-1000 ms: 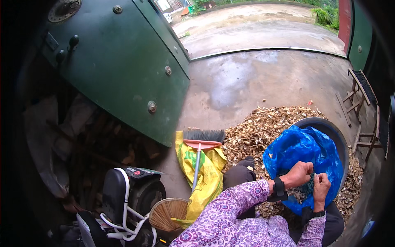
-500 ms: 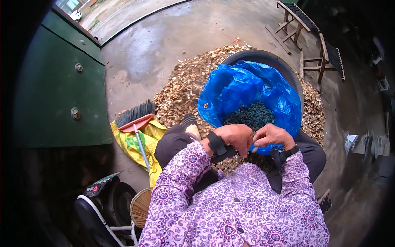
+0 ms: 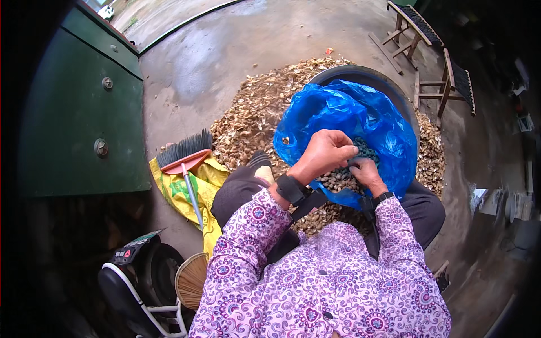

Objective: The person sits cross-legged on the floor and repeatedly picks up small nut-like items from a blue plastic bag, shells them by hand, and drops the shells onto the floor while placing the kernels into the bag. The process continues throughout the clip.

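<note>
A blue plastic bag (image 3: pixel 327 110) lies spread open in a wide metal basin (image 3: pixel 372 78) in front of my crossed legs. Inside it is a heap of small kernels (image 3: pixel 338 180), brownish near me and tinted blue farther in. My left hand (image 3: pixel 327 153) is raised over the bag's near side, thumb and fingertips pinched together; anything between them is too small to see. To its right and lower, my right hand (image 3: pixel 367 173) dips to the kernels with its fingers curled in. Its fingertips are partly hidden, so what they grip cannot be made out.
A broad pile of pale brown shells (image 3: pixel 253 107) surrounds the basin. At left, a broom (image 3: pixel 189 160) rests on a yellow sack (image 3: pixel 211 194) beside a green metal door (image 3: pixel 84 124). Folding stools (image 3: pixel 448 84) stand far right; a weighing scale (image 3: pixel 135 253) and straw brush (image 3: pixel 193 280) are lower left.
My hands were together at the bag's near edge. The left has moved up and forward over the bag; the right has gone forward, down to the kernels.
</note>
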`<action>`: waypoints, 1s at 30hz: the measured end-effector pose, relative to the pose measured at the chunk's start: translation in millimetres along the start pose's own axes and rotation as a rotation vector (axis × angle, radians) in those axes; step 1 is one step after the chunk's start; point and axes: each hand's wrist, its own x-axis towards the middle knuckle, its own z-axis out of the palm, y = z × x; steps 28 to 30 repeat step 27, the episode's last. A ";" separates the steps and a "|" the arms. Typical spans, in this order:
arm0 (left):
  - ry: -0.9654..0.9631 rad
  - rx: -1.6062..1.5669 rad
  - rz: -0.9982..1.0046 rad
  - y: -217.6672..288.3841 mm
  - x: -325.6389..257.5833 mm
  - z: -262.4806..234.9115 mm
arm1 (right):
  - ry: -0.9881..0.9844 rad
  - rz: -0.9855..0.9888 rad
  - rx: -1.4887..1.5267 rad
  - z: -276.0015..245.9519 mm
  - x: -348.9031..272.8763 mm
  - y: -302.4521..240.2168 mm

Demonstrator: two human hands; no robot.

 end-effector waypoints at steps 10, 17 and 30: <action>0.046 -0.198 0.096 -7.8 -0.5 -7.5 | 0.242 -0.046 -0.010 7.1 21.6 -1.7; 0.055 -0.135 0.075 -9.5 -0.5 -2.4 | 0.067 0.119 0.205 18.2 39.2 -1.9; 0.032 -0.059 0.044 -4.8 1.9 3.8 | 0.110 0.064 0.255 51.9 48.7 55.9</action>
